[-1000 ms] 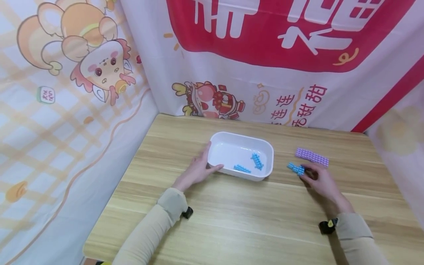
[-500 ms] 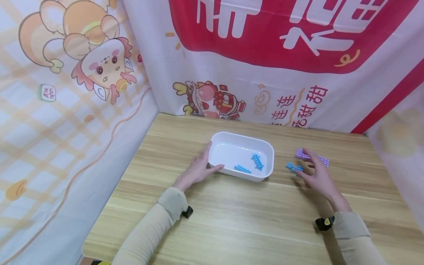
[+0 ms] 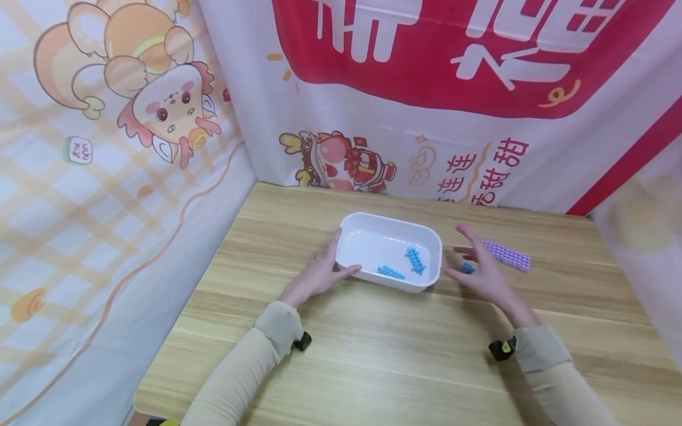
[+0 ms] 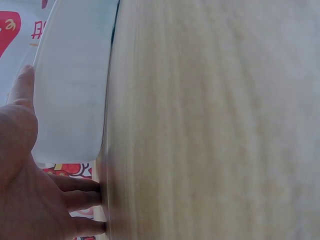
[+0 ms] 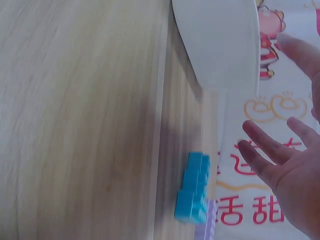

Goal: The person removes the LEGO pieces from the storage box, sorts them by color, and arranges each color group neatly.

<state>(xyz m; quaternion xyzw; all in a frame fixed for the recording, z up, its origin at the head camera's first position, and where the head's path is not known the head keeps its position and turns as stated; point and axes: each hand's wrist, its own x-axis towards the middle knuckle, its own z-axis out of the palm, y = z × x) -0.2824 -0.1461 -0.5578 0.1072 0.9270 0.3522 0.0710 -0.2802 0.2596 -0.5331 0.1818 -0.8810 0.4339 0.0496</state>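
Note:
A white plastic tub (image 3: 367,245) stands on the table with two studded blue toy-brick pieces inside, one near the right end (image 3: 414,261) and one by the front wall (image 3: 391,272). My left hand (image 3: 317,269) holds the tub's left end, thumb at the front rim and fingers round the side. Just right of the tub, my right hand (image 3: 487,275) hovers with spread fingers and holds nothing. Under it lies a third blue brick piece (image 5: 192,187), stepped in shape and mostly hidden in the head view. Behind that hand is a long purple studded brick strip (image 3: 507,257).
The wooden table (image 3: 383,343) runs up to a printed cloth (image 3: 426,112) hanging behind it. Another patterned cloth (image 3: 106,225) hangs along the left side. A small black camera sits on each wrist.
My right hand has let go of the third blue brick piece, lifted, opened and moved left toward the tub. The left hand has stayed at the tub.

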